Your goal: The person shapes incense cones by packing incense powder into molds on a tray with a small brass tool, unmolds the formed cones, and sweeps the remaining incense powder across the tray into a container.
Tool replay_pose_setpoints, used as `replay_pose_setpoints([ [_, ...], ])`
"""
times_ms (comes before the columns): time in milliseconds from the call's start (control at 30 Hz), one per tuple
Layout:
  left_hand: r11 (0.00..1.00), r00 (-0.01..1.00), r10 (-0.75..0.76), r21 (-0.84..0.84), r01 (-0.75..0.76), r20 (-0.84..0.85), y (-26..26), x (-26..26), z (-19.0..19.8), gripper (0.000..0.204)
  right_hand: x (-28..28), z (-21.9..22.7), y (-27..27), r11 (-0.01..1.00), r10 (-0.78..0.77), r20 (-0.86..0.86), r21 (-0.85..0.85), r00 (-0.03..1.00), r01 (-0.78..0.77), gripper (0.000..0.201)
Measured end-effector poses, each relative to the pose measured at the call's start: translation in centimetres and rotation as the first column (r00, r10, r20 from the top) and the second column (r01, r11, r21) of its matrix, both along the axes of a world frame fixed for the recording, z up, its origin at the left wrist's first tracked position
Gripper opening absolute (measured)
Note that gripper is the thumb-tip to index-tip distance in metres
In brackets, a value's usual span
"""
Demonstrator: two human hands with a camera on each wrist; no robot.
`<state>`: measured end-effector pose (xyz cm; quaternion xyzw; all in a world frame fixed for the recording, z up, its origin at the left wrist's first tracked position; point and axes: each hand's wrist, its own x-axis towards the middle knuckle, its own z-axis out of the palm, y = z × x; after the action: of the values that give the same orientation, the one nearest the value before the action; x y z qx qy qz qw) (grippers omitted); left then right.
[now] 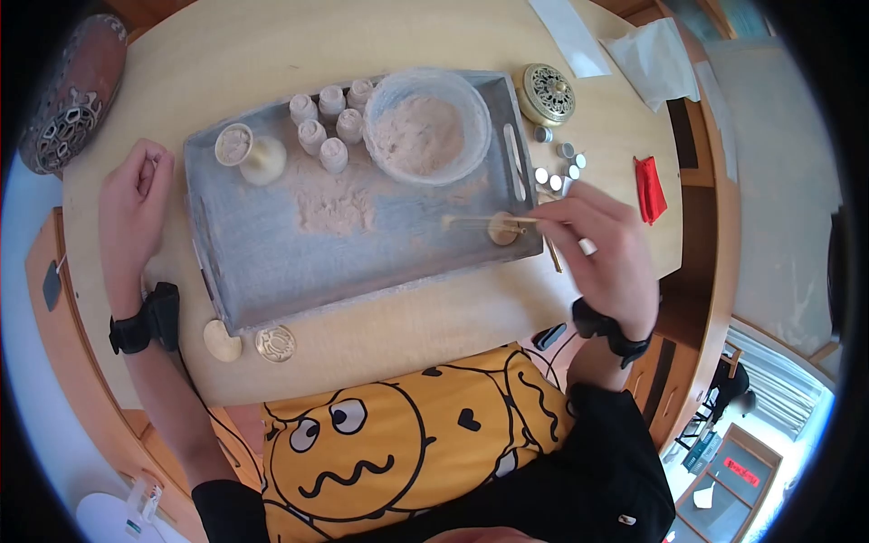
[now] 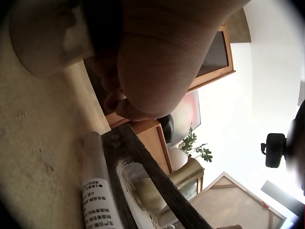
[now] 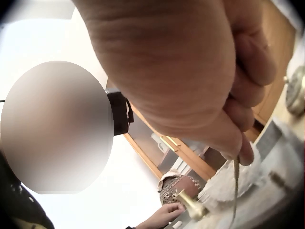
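My right hand (image 1: 602, 249) pinches a thin gold-coloured rod (image 3: 236, 186) between thumb and fingertips, over the right end of the grey tray (image 1: 398, 244). The rod's far end is pale and blurred. Below it, at the tray's near right corner, lies a small round tan piece (image 1: 501, 230). My left hand (image 1: 140, 195) rests left of the tray with its fingers loosely curled, holding nothing. A gold vase-shaped vessel (image 1: 266, 161) lies on its side in the tray, its mouth filled with pinkish powder. Loose powder (image 1: 337, 208) is spread in the tray's middle.
In the tray stand a white bowl (image 1: 480, 136) of powder and several small powder-coated jars (image 1: 334, 156). A pierced brass burner (image 1: 547, 94), small tins (image 1: 566, 150) and a red pouch (image 1: 649, 190) lie to the right. Two brass discs (image 1: 275, 344) lie at the near edge.
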<state>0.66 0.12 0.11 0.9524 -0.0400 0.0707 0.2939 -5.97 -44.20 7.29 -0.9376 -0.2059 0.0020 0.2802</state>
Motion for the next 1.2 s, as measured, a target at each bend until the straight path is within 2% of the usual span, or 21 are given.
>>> replay_pose_setpoints([
  [133,1.0,1.0,0.002,-0.001,-0.002,-0.024,-0.2,-0.2,0.3,0.019,0.3,0.5,-1.1,0.993,-0.065,-0.009,-0.096,0.998,0.064,0.005],
  [300,1.0,0.999,0.007,-0.009,-0.007,-0.038,-0.3,-0.2,0.2,0.018,0.5,-0.9,1.2,0.996,0.08,0.025,-0.031,0.997,-0.079,0.003],
  [367,1.0,1.0,0.01,-0.015,-0.01,-0.029,-0.2,-0.1,0.4,0.018,0.4,-0.5,0.9,0.996,0.085,0.024,-0.03,0.996,-0.085,0.002],
  [433,1.0,1.0,0.003,-0.016,-0.003,-0.009,-0.1,-0.3,0.1,0.018,0.0,0.3,-0.1,1.0,-0.011,0.023,-0.012,1.0,0.012,0.003],
  [567,1.0,1.0,-0.003,-0.015,0.003,0.01,-0.2,-0.3,-0.1,0.018,0.0,0.3,-1.0,0.997,-0.021,0.002,-0.07,1.0,0.021,0.006],
  [700,1.0,0.999,0.014,-0.015,-0.015,-0.031,-0.1,-0.1,0.2,0.017,0.0,-0.9,1.2,0.995,0.086,0.023,-0.054,0.996,-0.085,0.007],
  [767,1.0,0.998,0.01,-0.025,-0.011,-0.057,-0.2,-0.2,0.0,0.018,-0.4,-0.7,1.2,0.998,0.065,0.028,-0.028,0.997,-0.065,0.006],
  [833,1.0,1.0,-0.012,-0.026,0.012,-0.015,0.1,-0.2,0.0,0.018,-0.7,-0.2,1.0,0.998,0.059,0.041,-0.007,0.997,-0.058,0.006],
  [900,1.0,1.0,-0.014,-0.025,0.014,-0.004,0.1,-0.2,0.1,0.018,-1.4,0.7,-0.6,0.997,-0.043,-0.027,-0.069,0.999,0.041,0.006],
  [967,0.999,1.0,-0.031,-0.022,0.03,-0.006,-0.1,-0.2,-0.2,0.018,-1.7,0.5,-0.9,0.993,-0.041,-0.036,-0.111,0.999,0.037,0.006],
  [1033,1.0,1.0,-0.001,-0.025,0.001,-0.019,-0.1,-0.1,-0.2,0.018,-1.8,0.1,-0.4,0.993,0.029,0.0,-0.117,1.0,-0.029,0.006],
  [1200,1.0,1.0,-0.013,-0.017,0.013,-0.009,-0.2,-0.1,0.0,0.018,-2.2,-0.5,1.5,0.995,0.049,0.069,-0.089,0.996,-0.043,0.009],
])
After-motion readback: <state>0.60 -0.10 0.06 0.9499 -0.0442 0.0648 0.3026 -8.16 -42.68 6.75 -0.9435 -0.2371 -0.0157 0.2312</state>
